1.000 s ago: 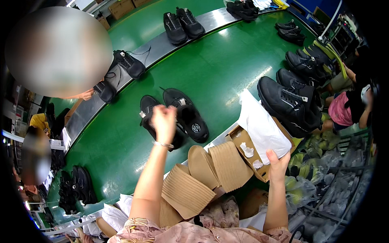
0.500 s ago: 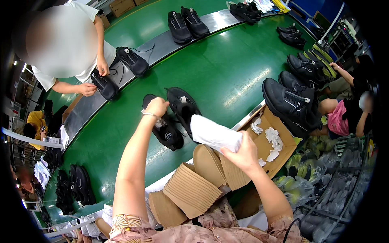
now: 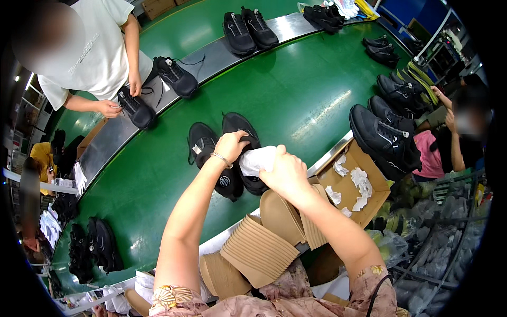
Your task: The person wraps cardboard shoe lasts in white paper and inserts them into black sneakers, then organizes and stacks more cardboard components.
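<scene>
A pair of black lace-up shoes lies on the green surface in front of me. My left hand is closed at the tongue and collar of the right-hand black shoe, fingertips bent over it. In my right hand is a wad of white paper, its front end at the opening of that same shoe; how far it reaches inside is hidden. Beside it, under my left wrist, rests the other black shoe, its insole showing at the heel.
Stacked brown cardboard pieces sit close to my body. To their right, a cardboard box holds crumpled white paper. More black shoes stand beyond it. Across the metal ledge, a co-worker handles the laces of another shoe.
My left hand has moved from the left shoe to the right one. My right hand has brought the white paper left and down to that shoe's opening.
</scene>
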Available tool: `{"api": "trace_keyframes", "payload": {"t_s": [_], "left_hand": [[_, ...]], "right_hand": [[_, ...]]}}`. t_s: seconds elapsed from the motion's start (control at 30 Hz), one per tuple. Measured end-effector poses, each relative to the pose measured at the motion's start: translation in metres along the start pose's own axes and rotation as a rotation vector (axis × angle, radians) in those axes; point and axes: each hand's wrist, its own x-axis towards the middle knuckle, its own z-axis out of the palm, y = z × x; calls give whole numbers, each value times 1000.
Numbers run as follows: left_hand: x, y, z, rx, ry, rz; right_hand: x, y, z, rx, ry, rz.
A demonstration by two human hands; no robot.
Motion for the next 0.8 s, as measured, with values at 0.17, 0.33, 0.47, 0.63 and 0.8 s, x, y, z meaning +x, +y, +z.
{"api": "trace_keyframes", "payload": {"t_s": [0.17, 0.33, 0.47, 0.63, 0.8], "left_hand": [[2, 14, 3, -47, 8, -215], [4, 17, 6, -70, 97, -208], [-1, 16, 5, -36, 94, -242], [-5, 13, 5, -54, 103, -241], [-7, 16, 2, -129, 109, -187]], "right_hand": [[20, 19, 81, -127, 277, -152], [52, 18, 108, -112, 381, -98], [41, 5, 95, -323, 313, -123], [47, -1, 97, -210, 94, -53], [65, 12, 129, -195, 187, -132]]}}
